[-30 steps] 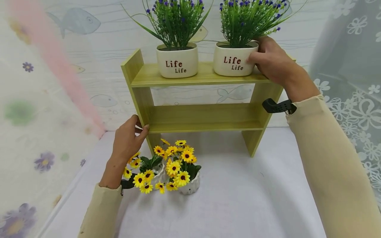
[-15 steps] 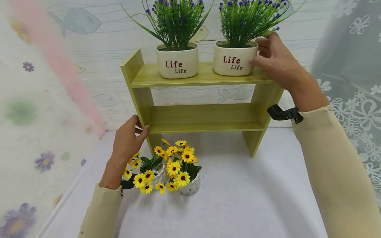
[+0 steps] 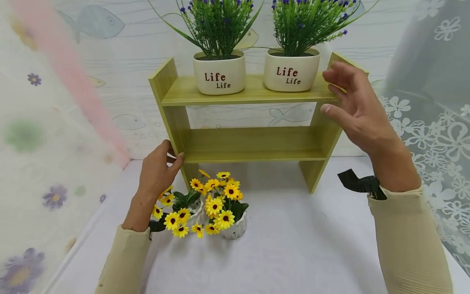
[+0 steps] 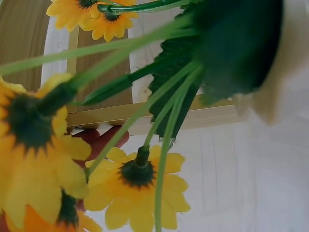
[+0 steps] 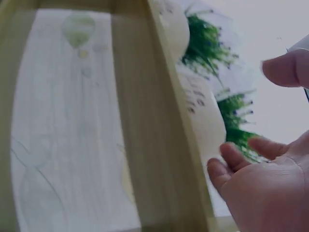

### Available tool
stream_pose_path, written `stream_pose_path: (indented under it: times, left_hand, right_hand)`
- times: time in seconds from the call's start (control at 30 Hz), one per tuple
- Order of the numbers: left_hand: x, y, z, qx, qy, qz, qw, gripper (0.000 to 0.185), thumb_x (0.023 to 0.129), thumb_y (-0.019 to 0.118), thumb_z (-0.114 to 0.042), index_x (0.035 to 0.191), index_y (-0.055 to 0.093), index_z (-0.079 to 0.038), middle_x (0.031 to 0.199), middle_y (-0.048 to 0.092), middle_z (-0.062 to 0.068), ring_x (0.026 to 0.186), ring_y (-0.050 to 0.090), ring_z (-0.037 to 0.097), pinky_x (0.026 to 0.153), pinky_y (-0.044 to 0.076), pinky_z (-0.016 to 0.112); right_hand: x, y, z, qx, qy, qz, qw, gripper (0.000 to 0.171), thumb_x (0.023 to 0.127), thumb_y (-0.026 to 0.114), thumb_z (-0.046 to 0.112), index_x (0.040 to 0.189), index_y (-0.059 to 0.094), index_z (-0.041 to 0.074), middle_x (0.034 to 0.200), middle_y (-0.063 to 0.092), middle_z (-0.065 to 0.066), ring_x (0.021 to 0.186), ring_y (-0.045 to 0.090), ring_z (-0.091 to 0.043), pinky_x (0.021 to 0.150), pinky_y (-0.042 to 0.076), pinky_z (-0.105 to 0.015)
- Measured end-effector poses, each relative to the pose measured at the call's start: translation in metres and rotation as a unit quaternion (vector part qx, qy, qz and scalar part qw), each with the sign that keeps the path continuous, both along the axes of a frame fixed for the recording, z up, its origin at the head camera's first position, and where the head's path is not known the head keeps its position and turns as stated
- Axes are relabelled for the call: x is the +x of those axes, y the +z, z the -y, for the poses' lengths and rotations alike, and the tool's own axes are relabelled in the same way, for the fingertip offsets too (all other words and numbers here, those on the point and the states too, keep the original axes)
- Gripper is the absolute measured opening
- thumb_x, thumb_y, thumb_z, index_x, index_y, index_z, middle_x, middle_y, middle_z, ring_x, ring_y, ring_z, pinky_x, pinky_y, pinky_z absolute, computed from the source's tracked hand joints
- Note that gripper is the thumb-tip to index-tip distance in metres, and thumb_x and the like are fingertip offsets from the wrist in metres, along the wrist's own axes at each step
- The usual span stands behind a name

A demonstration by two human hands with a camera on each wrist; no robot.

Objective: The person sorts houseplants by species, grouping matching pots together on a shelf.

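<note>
A wooden shelf rack (image 3: 253, 143) stands on the white cloth. On its top board are two white oval pots, a left pot (image 3: 219, 77) and a right pot (image 3: 290, 73), both lettered "Life" and holding green plants with purple blooms. My left hand (image 3: 158, 169) pinches the rack's left side panel, thumb at the front edge by the middle board; in the left wrist view, yellow flowers (image 4: 137, 186) largely cover it. My right hand (image 3: 361, 110) hovers in front of the rack's right side, fingers loosely spread, holding nothing. A gap separates it from the right pot.
Two small white pots with yellow flowers, a front pot (image 3: 235, 228) and one beside my left wrist (image 3: 196, 216), stand below the rack's left half. A patterned curtain (image 3: 235, 118) hangs behind, and a sheer floral one (image 3: 440, 163) hangs at the right.
My right hand has let go of the right pot and drawn back, down and to the right. That pot stays on the top board. The left hand keeps its hold on the panel.
</note>
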State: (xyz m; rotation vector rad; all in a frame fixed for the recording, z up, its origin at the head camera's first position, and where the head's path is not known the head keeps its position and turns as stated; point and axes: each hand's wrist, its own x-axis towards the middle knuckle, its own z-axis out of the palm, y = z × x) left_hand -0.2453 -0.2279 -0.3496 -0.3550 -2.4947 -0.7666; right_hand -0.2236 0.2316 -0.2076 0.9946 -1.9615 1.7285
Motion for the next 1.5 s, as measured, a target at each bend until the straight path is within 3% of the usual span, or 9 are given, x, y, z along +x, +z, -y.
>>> stream_pose_path:
  times: [0.2, 0.4, 0.63, 0.9, 1.07, 1.17, 1.33, 1.5]
  left_hand:
    - [-0.001, -0.001, -0.002, 0.003, -0.001, 0.002, 1.0, 0.031, 0.108, 0.063, -0.026, 0.126, 0.059, -0.001, 0.107, 0.069, 0.016, 0.094, 0.076, 0.036, 0.076, 0.062, 0.055]
    - [-0.002, -0.002, -0.002, 0.001, 0.0, 0.006, 1.0, 0.031, 0.108, 0.063, -0.027, 0.125, 0.058, -0.001, 0.107, 0.069, 0.016, 0.094, 0.076, 0.036, 0.076, 0.062, 0.055]
    - [-0.002, -0.002, -0.003, 0.001, 0.003, 0.006, 1.0, 0.032, 0.108, 0.063, -0.026, 0.126, 0.058, -0.001, 0.107, 0.069, 0.016, 0.094, 0.076, 0.036, 0.076, 0.062, 0.055]
    - [0.0, -0.002, -0.004, 0.004, 0.005, 0.005, 1.0, 0.031, 0.108, 0.063, -0.027, 0.125, 0.058, -0.001, 0.108, 0.069, 0.015, 0.094, 0.076, 0.035, 0.075, 0.062, 0.054]
    - [0.0, -0.003, -0.005, 0.007, 0.002, 0.005, 1.0, 0.03, 0.108, 0.063, -0.027, 0.124, 0.059, -0.001, 0.107, 0.069, 0.015, 0.093, 0.076, 0.035, 0.075, 0.062, 0.054]
    - [0.001, -0.004, -0.004, 0.007, -0.001, 0.006, 1.0, 0.03, 0.108, 0.063, -0.027, 0.123, 0.059, -0.001, 0.107, 0.07, 0.016, 0.093, 0.076, 0.036, 0.074, 0.062, 0.054]
    - [0.001, -0.003, -0.002, 0.005, 0.002, -0.001, 1.0, 0.03, 0.108, 0.062, -0.027, 0.123, 0.059, -0.001, 0.106, 0.07, 0.016, 0.092, 0.076, 0.036, 0.073, 0.062, 0.054]
    - [0.001, -0.001, -0.001, -0.002, -0.002, -0.009, 1.0, 0.029, 0.108, 0.062, -0.027, 0.121, 0.058, -0.001, 0.106, 0.069, 0.017, 0.092, 0.076, 0.037, 0.072, 0.062, 0.055]
  right_hand:
    - [0.007, -0.038, 0.015, -0.049, 0.033, -0.064, 0.996, 0.061, 0.087, 0.054, -0.02, 0.146, 0.049, -0.004, 0.146, 0.047, -0.018, 0.142, 0.042, -0.036, 0.124, 0.033, -0.032]
    - [0.007, -0.068, 0.025, -0.085, 0.076, -0.08, 0.99, 0.058, 0.084, 0.052, -0.024, 0.14, 0.052, -0.012, 0.142, 0.051, -0.023, 0.138, 0.047, -0.038, 0.122, 0.038, -0.038]
    - [0.0, -0.101, 0.044, -0.029, 0.117, -0.029, 0.992, 0.053, 0.088, 0.059, -0.022, 0.14, 0.046, -0.017, 0.141, 0.053, -0.024, 0.136, 0.051, -0.038, 0.119, 0.044, -0.04]
    - [-0.007, -0.116, 0.077, 0.044, 0.152, -0.001, 0.987, 0.051, 0.092, 0.061, -0.016, 0.141, 0.046, -0.012, 0.141, 0.051, -0.028, 0.134, 0.053, -0.039, 0.118, 0.044, -0.046]
    - [-0.014, -0.137, 0.087, 0.067, 0.163, 0.024, 0.984, 0.048, 0.096, 0.058, -0.015, 0.142, 0.046, -0.01, 0.141, 0.052, -0.027, 0.132, 0.053, -0.048, 0.115, 0.046, -0.048]
    - [-0.018, -0.148, 0.09, 0.091, 0.163, 0.046, 0.981, 0.049, 0.097, 0.059, -0.013, 0.143, 0.046, -0.008, 0.143, 0.053, -0.025, 0.134, 0.054, -0.04, 0.115, 0.046, -0.049]
    - [-0.02, -0.155, 0.09, 0.133, 0.172, 0.049, 0.975, 0.052, 0.097, 0.061, -0.011, 0.147, 0.047, -0.002, 0.148, 0.053, -0.019, 0.139, 0.054, -0.026, 0.117, 0.044, -0.052]
    - [-0.015, -0.151, 0.087, 0.181, 0.191, 0.023, 0.964, 0.051, 0.097, 0.066, -0.004, 0.146, 0.051, 0.002, 0.144, 0.058, -0.01, 0.135, 0.059, -0.027, 0.114, 0.048, -0.05]
